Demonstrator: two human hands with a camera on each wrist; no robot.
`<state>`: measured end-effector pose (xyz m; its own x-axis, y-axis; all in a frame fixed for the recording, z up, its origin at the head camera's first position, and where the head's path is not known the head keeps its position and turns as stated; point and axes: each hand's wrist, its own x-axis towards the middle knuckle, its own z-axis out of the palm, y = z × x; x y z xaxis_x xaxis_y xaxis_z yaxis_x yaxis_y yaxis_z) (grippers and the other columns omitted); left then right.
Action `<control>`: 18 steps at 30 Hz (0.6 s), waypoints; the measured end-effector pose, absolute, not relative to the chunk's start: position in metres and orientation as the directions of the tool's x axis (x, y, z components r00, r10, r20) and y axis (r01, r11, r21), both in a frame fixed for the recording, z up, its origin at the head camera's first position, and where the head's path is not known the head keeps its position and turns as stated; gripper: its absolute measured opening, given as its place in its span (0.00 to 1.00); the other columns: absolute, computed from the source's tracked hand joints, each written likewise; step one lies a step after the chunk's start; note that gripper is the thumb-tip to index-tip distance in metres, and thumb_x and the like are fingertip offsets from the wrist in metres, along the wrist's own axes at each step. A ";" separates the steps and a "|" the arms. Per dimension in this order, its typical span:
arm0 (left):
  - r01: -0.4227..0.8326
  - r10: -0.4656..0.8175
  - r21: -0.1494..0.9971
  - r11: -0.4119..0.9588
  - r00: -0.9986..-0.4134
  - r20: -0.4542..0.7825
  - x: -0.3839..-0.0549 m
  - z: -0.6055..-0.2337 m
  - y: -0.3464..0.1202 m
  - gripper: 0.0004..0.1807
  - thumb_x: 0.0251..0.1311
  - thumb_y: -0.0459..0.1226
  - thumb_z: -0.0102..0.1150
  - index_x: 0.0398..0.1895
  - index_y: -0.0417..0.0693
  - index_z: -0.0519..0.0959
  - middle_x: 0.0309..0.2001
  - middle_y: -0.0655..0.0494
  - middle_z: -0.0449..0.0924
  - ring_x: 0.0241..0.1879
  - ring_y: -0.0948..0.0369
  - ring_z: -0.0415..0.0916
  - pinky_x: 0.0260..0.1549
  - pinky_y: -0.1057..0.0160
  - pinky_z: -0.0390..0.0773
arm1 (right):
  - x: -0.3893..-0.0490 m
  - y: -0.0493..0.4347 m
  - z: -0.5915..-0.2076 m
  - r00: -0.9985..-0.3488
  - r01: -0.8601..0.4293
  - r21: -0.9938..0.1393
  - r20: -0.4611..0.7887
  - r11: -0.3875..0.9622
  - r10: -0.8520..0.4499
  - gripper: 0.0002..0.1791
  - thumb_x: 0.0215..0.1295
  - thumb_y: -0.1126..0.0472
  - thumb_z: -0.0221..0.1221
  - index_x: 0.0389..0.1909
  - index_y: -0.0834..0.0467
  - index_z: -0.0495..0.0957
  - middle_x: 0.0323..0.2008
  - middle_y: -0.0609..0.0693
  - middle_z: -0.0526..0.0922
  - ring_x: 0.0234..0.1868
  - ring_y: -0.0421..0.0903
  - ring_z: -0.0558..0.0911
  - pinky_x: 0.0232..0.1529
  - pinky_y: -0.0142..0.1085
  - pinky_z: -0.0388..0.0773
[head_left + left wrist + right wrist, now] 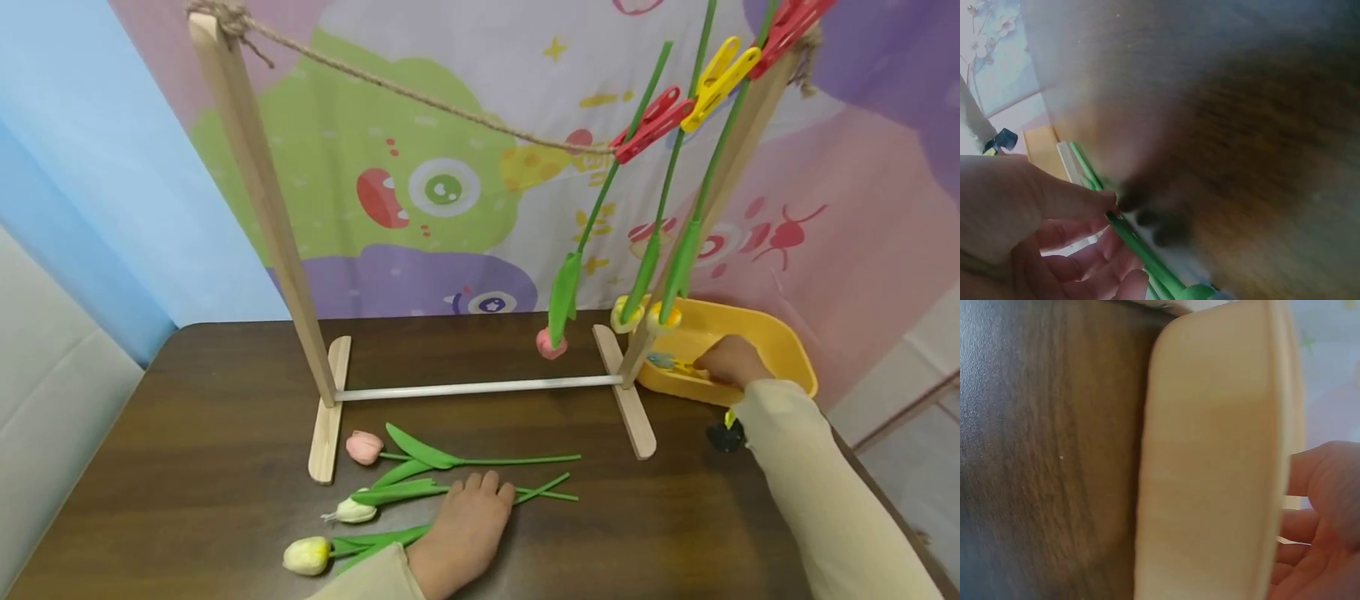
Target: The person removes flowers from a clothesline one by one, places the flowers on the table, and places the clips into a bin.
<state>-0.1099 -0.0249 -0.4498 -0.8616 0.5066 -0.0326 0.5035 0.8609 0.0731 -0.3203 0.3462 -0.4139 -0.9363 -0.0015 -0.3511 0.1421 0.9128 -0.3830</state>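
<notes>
My left hand [468,529] is low over the artificial tulips on the table, its thumb and finger pinching a green tulip stem [1147,259] in the left wrist view. Beside it lie a pink tulip [364,447], a white tulip [354,510] and a yellow tulip [307,556], heads to the left. My right hand [733,362] reaches into the yellow basin [780,333]. Its fingers are at a yellow clothespin [688,368], next to a blue clothespin [660,360]. The basin's rim hides the fingertips in the right wrist view, so I cannot tell whether they grip it.
A wooden frame [258,200] carries a sagging rope [420,98]. Red clothespins [654,125] and a yellow clothespin [720,83] hold tulips head down at its right side. A white bar [480,388] joins the feet. A small black object [726,436] lies by the basin.
</notes>
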 end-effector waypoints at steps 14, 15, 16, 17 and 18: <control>0.497 0.490 0.173 0.850 -0.868 0.087 -0.117 -0.441 -0.039 0.09 0.56 0.43 0.60 0.34 0.49 0.74 0.29 0.57 0.70 0.29 0.59 0.71 0.25 0.62 0.69 | -0.270 0.336 -0.368 -0.991 0.100 -0.539 -0.128 0.836 0.036 0.29 0.69 0.47 0.47 0.52 0.71 0.71 0.45 0.68 0.78 0.38 0.56 0.81 0.34 0.38 0.79; 0.497 0.491 0.211 0.842 -0.867 0.082 -0.119 -0.437 -0.041 0.08 0.57 0.42 0.60 0.34 0.49 0.74 0.29 0.57 0.70 0.29 0.59 0.71 0.25 0.62 0.70 | -0.266 0.334 -0.364 -0.995 0.084 -0.529 -0.092 0.844 0.041 0.28 0.69 0.47 0.47 0.51 0.70 0.72 0.43 0.67 0.79 0.37 0.55 0.80 0.32 0.37 0.78; 0.496 0.492 0.246 0.833 -0.867 0.083 -0.121 -0.433 -0.043 0.08 0.58 0.42 0.59 0.33 0.49 0.74 0.29 0.58 0.70 0.28 0.60 0.70 0.25 0.63 0.70 | -0.263 0.332 -0.360 -0.998 0.064 -0.523 -0.052 0.850 0.043 0.28 0.69 0.47 0.48 0.50 0.70 0.73 0.42 0.66 0.79 0.36 0.54 0.80 0.31 0.35 0.76; 0.495 0.492 0.282 0.822 -0.866 0.087 -0.123 -0.429 -0.045 0.07 0.58 0.41 0.59 0.33 0.48 0.75 0.28 0.58 0.70 0.27 0.61 0.70 0.25 0.63 0.70 | -0.259 0.329 -0.356 -0.999 0.045 -0.519 -0.013 0.854 0.045 0.27 0.69 0.48 0.48 0.49 0.69 0.73 0.41 0.65 0.80 0.36 0.53 0.80 0.31 0.34 0.75; 0.491 0.490 0.315 0.812 -0.867 0.089 -0.125 -0.425 -0.047 0.07 0.59 0.41 0.58 0.34 0.48 0.75 0.29 0.58 0.71 0.28 0.61 0.70 0.26 0.63 0.70 | -0.256 0.326 -0.352 -0.999 0.027 -0.517 0.026 0.856 0.047 0.26 0.68 0.48 0.49 0.48 0.68 0.74 0.40 0.65 0.80 0.36 0.53 0.79 0.30 0.34 0.73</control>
<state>-0.1254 -0.0470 -0.4246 -0.8674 0.4896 0.0892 0.4909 0.8123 0.3149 -0.2555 0.3263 -0.3515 -0.9985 0.0471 0.0262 0.0268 0.8556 -0.5169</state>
